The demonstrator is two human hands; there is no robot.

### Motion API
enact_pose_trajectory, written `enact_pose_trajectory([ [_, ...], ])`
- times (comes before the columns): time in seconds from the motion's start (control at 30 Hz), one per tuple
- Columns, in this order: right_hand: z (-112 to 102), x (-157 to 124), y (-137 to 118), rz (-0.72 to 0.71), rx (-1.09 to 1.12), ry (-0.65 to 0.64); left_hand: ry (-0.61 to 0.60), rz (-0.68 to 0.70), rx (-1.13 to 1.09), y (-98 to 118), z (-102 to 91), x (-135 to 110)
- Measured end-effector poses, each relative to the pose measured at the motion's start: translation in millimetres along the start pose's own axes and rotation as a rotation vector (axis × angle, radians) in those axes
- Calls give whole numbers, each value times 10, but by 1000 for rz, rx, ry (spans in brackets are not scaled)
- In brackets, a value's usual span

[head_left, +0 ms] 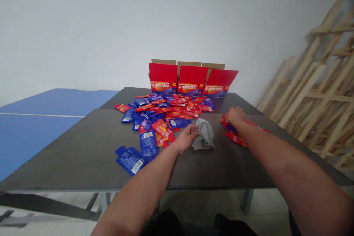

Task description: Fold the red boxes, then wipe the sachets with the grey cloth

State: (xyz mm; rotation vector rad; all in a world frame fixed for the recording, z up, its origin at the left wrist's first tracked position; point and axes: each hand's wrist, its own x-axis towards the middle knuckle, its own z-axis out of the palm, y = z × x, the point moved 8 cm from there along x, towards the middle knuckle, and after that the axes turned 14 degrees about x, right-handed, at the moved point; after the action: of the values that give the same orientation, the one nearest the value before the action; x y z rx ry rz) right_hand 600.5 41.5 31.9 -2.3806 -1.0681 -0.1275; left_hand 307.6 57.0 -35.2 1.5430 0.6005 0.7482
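A grey cloth (204, 135) lies on the table (91, 155). At its nine o'clock, the left hand's (188, 138) curled fingers touch it, grip unclear. At three, the right hand (235, 115) covers packets (235, 139), hold hidden. Heap (162, 128) at ten; boxes (192, 77) near twelve.

The right hand (235, 115) and arm (279, 158) hide part of the red packs (236, 139), the pile (166, 111) covers the bottoms of the boxes (193, 75), the front blue pack (129, 160) has words too tiny to read, and the blurry wood (312, 77) and blue table (41, 132) get cut off at the sides.
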Motion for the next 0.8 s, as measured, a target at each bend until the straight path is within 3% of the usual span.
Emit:
enact_pose_trajectory([
  [0.13, 379, -141, -871, -362, 20, -253, -2, -4, -3, -21, -2, 2],
  [0.23, 598, -346, -1365, -502, 23, -326, 9, -6, -10, -20, -8, 4],
  [0.3, 702, -462, -1557, -550, -46, -319, 15, -20, -12, -21, -8, 5],
  [0.57, 761, -695, -1757, -648, -180, -261, 5, -15, -18, 14, 11, 10],
  [0.8, 356, -764, -1804, -749, -91, -107, 26, -18, -34, -3, -15, 4],
])
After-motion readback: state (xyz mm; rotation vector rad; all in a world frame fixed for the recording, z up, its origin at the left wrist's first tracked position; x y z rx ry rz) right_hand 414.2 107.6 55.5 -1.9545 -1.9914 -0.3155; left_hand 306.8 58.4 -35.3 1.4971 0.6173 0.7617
